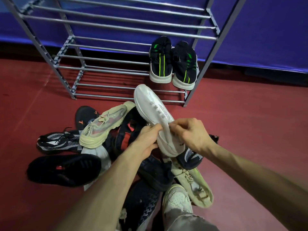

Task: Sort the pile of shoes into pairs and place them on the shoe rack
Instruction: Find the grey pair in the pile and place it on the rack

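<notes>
A white sneaker [150, 105] with small black print on its side is lifted above the pile, toe pointing toward the rack. My left hand [146, 139] grips its heel opening from the left, and my right hand [191, 135] pinches the same opening from the right. Below lies the pile of shoes [103, 140] on the red floor: a cream sneaker [103, 125], black ones with red and orange marks, a black-and-white knit one [56, 141]. A grey metal shoe rack [106, 69] stands behind, with a pair of black-and-green sneakers [173, 64] on a lower shelf at the right.
A second cream sneaker [195, 187] and a white high-top [176, 199] lie close to me on the right. A black upturned sole [65, 169] lies at the pile's left. Blue cloth [266, 30] hangs behind the rack. A grey trouser leg [191, 222] shows at the bottom.
</notes>
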